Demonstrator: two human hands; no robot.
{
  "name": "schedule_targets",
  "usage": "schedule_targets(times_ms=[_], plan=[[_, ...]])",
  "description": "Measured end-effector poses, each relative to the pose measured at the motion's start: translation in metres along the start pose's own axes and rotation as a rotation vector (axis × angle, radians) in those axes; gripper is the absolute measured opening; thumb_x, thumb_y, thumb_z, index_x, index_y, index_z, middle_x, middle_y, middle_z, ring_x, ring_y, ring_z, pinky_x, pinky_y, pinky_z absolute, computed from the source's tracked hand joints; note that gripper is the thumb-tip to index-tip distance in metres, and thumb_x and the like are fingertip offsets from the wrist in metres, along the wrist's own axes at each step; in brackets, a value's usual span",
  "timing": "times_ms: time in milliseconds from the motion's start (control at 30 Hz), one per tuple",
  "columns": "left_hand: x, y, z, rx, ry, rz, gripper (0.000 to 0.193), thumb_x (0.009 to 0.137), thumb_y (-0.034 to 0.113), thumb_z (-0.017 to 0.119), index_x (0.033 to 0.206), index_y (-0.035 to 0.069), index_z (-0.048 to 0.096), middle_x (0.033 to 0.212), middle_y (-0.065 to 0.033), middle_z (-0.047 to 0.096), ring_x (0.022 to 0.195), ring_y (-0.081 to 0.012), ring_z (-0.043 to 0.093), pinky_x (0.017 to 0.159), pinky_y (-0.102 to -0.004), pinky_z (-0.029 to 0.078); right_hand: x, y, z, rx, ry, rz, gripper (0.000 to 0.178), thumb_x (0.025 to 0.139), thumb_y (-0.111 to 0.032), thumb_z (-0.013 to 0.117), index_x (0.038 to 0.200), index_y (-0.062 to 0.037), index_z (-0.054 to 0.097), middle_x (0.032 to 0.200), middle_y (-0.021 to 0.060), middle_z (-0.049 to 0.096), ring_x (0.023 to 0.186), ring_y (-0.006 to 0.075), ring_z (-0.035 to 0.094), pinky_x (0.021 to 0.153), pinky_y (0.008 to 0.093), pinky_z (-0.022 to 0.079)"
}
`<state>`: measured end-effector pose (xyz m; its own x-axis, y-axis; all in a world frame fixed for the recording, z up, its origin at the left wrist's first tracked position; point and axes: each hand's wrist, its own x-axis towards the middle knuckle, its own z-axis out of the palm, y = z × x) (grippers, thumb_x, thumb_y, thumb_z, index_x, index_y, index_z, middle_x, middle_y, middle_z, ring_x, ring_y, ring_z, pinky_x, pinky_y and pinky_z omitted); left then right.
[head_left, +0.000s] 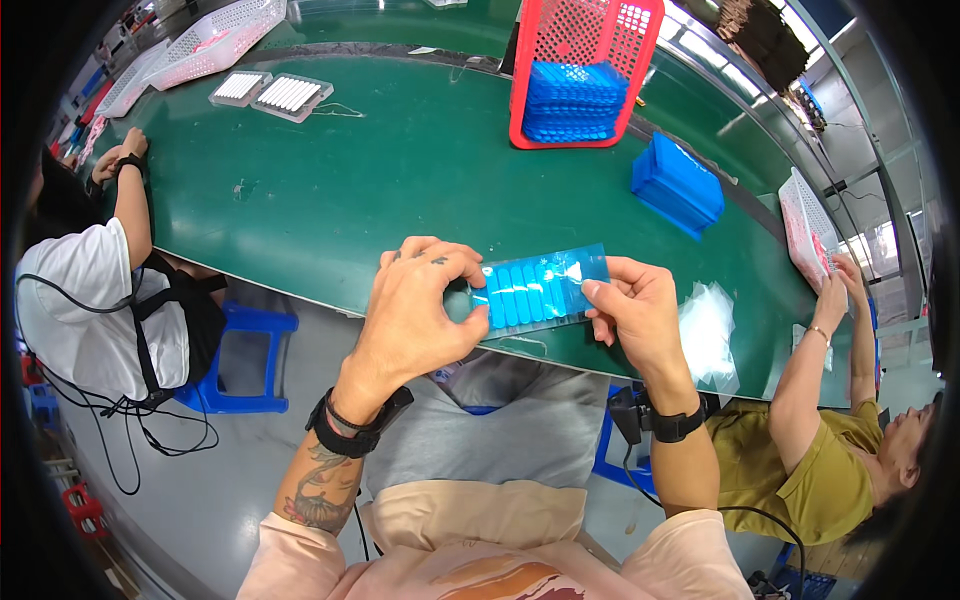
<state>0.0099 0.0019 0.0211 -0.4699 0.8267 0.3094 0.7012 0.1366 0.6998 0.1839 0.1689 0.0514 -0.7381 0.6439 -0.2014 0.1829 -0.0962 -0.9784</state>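
Observation:
A clear plastic sleeve holding a row of several blue capsule-shaped pieces (530,291) is stretched between my two hands above the table's near edge. My left hand (425,305) grips its left end, thumb below and fingers curled above. My right hand (637,308) pinches the right end, with the thumb on top of the film. To the right of my right hand lies a loose stack of clear plastic sleeves (708,335). Farther off on the right stands a block of stacked blue packs (678,187).
A red perforated basket (585,45) containing more blue packs (573,102) stands at the back of the green table (330,190). Two trays of white sticks (290,95) lie far left, near white baskets (218,42). Co-workers sit at left and right; one reaches toward a white basket (808,225).

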Motion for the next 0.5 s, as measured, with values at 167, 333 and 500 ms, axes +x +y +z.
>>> schedule_targets(times_ms=[167,333,500], plan=[[0.0,0.001,0.002,0.021,-0.005,-0.006,0.023,0.061,0.01,0.07,0.083,0.008,0.063,0.104,-0.0056,0.069,0.103,-0.026,0.056,0.087,-0.0384,0.039,0.003,0.0,-0.004,-0.021,-0.018,-0.005,0.022,0.087,-0.004,0.065,0.105,0.0072,0.068,0.067,0.0048,0.064,0.045,0.0046,0.053,0.038,0.0177,0.037],[0.0,0.0,0.003,0.042,0.0,-0.003,0.023,0.06,0.01,0.07,0.082,0.007,0.063,0.104,-0.0057,0.069,0.102,-0.0263,0.056,0.087,-0.0384,0.039,0.002,-0.017,-0.009,-0.17,-0.025,0.028,0.024,0.086,-0.007,0.067,0.105,0.0078,0.067,0.067,0.0052,0.066,0.043,0.0047,0.052,0.037,0.0184,0.037],[-0.002,-0.001,0.002,0.032,0.01,-0.014,0.024,0.06,0.01,0.07,0.082,0.007,0.063,0.104,-0.0058,0.069,0.103,-0.0267,0.056,0.088,-0.0384,0.039,0.005,-0.03,-0.036,-0.556,0.115,0.043,0.03,0.085,-0.013,0.068,0.107,0.0084,0.066,0.067,0.0064,0.068,0.044,0.0057,0.053,0.04,0.0217,0.041]])
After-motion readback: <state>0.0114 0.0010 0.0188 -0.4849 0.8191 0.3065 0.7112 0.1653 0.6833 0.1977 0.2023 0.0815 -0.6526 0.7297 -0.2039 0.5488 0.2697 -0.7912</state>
